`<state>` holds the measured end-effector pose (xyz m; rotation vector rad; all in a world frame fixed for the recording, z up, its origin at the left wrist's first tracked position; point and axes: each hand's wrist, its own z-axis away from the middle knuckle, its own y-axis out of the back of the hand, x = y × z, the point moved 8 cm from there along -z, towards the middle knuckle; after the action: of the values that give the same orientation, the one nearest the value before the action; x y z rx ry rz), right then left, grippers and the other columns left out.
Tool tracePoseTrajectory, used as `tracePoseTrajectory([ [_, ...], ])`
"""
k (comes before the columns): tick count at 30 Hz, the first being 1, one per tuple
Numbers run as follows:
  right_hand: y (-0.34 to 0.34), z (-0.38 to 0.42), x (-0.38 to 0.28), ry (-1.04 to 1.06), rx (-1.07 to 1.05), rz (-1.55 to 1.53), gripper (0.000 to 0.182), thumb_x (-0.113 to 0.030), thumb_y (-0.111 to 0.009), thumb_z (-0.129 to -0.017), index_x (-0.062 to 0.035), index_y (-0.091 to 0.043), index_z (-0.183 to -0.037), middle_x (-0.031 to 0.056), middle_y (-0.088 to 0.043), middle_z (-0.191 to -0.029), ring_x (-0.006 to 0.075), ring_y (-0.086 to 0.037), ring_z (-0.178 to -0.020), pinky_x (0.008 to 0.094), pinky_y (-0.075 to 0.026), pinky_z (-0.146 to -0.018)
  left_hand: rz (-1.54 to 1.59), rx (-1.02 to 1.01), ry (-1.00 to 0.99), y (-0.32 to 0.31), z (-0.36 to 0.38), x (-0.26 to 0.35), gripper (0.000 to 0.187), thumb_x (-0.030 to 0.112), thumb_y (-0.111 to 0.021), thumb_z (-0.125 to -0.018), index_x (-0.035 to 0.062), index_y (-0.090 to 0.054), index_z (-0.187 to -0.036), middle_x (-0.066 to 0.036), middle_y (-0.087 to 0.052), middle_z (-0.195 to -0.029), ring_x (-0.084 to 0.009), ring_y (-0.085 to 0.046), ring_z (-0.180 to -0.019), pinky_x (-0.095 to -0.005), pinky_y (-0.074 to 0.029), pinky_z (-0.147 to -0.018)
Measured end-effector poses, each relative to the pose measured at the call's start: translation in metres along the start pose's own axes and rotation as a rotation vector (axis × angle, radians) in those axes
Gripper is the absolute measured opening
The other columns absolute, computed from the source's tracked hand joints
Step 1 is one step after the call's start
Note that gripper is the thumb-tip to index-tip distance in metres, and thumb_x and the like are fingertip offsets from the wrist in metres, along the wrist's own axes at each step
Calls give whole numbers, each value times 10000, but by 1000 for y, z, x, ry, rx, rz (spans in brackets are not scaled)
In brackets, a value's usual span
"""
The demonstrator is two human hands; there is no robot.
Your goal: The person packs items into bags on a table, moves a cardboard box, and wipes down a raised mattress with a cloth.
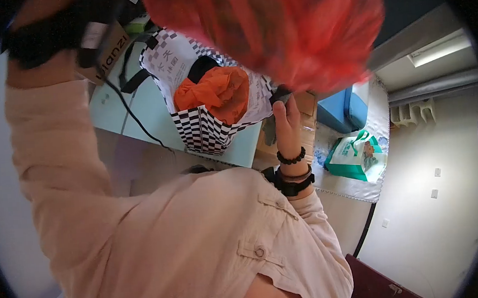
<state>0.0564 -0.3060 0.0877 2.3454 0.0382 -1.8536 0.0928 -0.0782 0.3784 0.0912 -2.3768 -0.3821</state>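
My left hand is raised at the upper left edge, with a black strap around the wrist. Its fingers lie outside the view. A blurred red plastic bag hangs across the top, and what holds it is not visible. Below it, a black-and-white checkered tote bag stands open on a table, with an orange plastic bag and something black inside. My right hand closes on the right rim of the tote, beside a small dark part that may be its handle.
A cardboard box stands behind the tote on the pale glass tabletop. A black cable hangs over the front edge. To the right are another carton, a blue box and a green-and-white bag on a patterned cloth.
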Motion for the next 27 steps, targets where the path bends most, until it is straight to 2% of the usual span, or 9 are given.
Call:
tracePoseTrajectory([
  [8, 6, 15, 10, 82, 36, -131, 520, -368, -400, -890, 17, -352, -1237, 110, -466, -1176, 175, -427, -1050, 283, -315, -907, -553, 264, 8, 92, 61, 36, 231, 211, -551, -814, 23, -562, -948, -76, -591, -825, -170, -565, -720, -257, -468, -666],
  [11, 10, 30, 48, -227, -63, -52, 488, -370, -389, -898, 17, -404, -1194, 102, -485, -1143, 169, -439, -1024, 270, -327, -885, -771, 331, 54, 131, 86, 44, 249, 223, -552, -814, 17, -561, -954, -87, -596, -834, -180, -569, -727, -264, -468, -674],
  [14, 24, 41, 90, -317, -39, 42, 424, -324, -416, -897, 13, -445, -1151, 86, -511, -1081, 149, -448, -962, 248, -346, -837, -957, 379, 141, 173, 112, 42, 267, 234, -554, -814, 10, -559, -960, -98, -601, -842, -189, -573, -733, -270, -468, -682],
  [16, 30, 42, 87, -324, 60, 111, 357, -276, -440, -892, 11, -473, -1103, 58, -529, -998, 126, -449, -891, 233, -360, -780, -1047, 396, 249, 202, 137, 26, 280, 242, -555, -814, 6, -559, -964, -106, -604, -848, -195, -576, -738, -275, -467, -687],
  [18, 35, 38, 101, -364, 103, -152, 335, -257, -447, -889, 11, -476, -1088, 40, -528, -961, 119, -449, -870, 237, -362, -775, -1052, 402, 370, 232, 166, -7, 292, 250, -556, -815, 2, -558, -968, -113, -607, -853, -201, -578, -743, -279, -467, -692],
  [19, 34, 36, 102, -392, 170, -239, 313, -245, -482, -869, -1, -482, -1065, 36, -524, -951, 124, -466, -839, 248, -384, -752, -953, 443, 373, 243, 185, -30, 303, 260, -556, -835, 4, -554, -997, -75, -594, -912, -150, -564, -783, -243, -459, -717],
  [21, 43, 30, 127, -443, 251, -294, 323, -245, -503, -853, -6, -476, -1069, 42, -521, -957, 134, -479, -830, 261, -402, -736, -619, 541, 504, 258, 227, -86, 199, 150, -564, -825, 15, -551, -971, -33, -572, -882, -94, -520, -781, -213, -434, -706],
  [24, 76, 19, 180, -488, 420, -311, 368, -249, -554, -808, -35, -451, -1089, 59, -517, -963, 172, -521, -809, 304, -451, -680, -654, 487, 590, 252, 263, -141, 172, 125, -564, -819, 23, -549, -956, -22, -564, -864, -85, -502, -766, -213, -427, -693],
  [27, 93, 21, 263, -700, 510, -567, 404, -256, -543, -802, -78, -417, -1141, 79, -520, -972, 232, -538, -849, 368, -469, -713, -777, 479, 680, 221, 264, -154, 174, 127, -571, -808, 27, -552, -950, -23, -566, -859, -89, -504, -761, -225, -430, -692],
])
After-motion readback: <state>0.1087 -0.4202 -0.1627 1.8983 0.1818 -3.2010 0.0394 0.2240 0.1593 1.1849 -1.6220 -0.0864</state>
